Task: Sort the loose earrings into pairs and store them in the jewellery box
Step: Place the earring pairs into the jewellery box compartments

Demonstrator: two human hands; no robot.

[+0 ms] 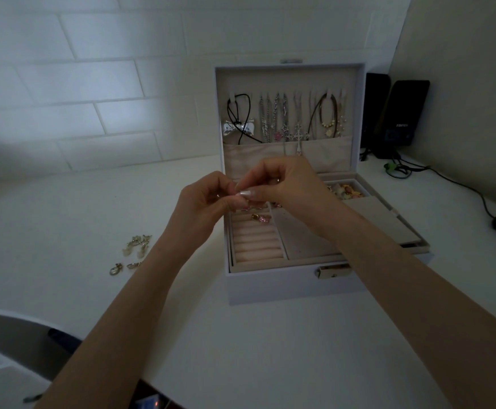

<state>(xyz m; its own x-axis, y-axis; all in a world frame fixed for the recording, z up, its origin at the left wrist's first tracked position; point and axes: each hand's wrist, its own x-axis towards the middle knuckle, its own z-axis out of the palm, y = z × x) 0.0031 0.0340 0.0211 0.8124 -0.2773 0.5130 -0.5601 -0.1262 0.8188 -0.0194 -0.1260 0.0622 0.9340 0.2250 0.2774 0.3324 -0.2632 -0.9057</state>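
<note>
Open jewellery box (270, 286) noted on table (241, 349). Over it, left hand (201, 202) and right hand (288, 184) are held, fingers curled, tips met; anything pinched is too small to be made out. At box's 9 o'clock, loose earrings (133, 252) are scattered on table, well apart from hands.

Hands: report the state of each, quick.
Left hand: fingers curled, pinching a small item, too hidden to identify.
Right hand: fingertips pinching the same small item, over the jewellery box.
</note>
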